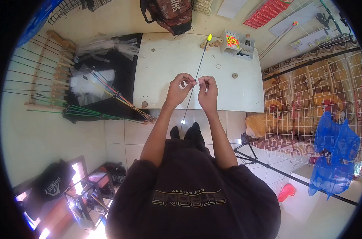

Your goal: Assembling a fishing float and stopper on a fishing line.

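A thin dark rod (202, 59) with a bright yellow bulb-shaped tip (209, 37) slants across the white table (161, 59), its lower end reaching past the front edge. My left hand (180, 89) is closed in a pinch, fingertips right at the rod; I cannot tell whether they grip it. Just across the rod, my right hand (208, 92) pinches too, its fingertips almost meeting the left ones. Whatever is between the fingers is too small to make out. Several brown spools (217, 42) stand near the yellow tip.
A grey divided box (244, 51) of colourful small pieces sits at the table's back right. Single spools (234, 75) lie about. Left, bundled coloured rods (117, 95) rest on black cloth beside a wooden rod rack (63, 67). A wire grid (308, 107) stands right.
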The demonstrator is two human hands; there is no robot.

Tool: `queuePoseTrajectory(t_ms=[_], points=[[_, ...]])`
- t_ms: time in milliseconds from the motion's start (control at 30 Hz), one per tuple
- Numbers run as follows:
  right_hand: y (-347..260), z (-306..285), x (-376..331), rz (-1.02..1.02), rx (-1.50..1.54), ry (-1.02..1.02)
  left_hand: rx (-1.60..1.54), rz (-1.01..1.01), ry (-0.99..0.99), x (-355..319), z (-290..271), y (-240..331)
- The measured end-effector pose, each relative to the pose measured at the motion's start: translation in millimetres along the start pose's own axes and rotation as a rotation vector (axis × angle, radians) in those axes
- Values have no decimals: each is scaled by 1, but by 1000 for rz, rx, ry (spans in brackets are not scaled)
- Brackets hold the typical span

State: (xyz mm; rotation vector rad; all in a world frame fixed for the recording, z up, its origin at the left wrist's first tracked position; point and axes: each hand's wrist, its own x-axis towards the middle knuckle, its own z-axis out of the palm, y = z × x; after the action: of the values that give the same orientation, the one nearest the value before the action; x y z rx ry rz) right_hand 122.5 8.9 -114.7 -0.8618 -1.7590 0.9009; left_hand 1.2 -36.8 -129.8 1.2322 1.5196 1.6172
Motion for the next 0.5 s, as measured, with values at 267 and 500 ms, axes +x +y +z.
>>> queuePoseTrajectory(t_ms=[267, 500], points=[[1, -2, 0, 393, 306, -93, 2, 23, 11, 0, 3, 1], [3, -6, 3, 549, 496, -107, 64, 97, 24, -1, 4, 4]])
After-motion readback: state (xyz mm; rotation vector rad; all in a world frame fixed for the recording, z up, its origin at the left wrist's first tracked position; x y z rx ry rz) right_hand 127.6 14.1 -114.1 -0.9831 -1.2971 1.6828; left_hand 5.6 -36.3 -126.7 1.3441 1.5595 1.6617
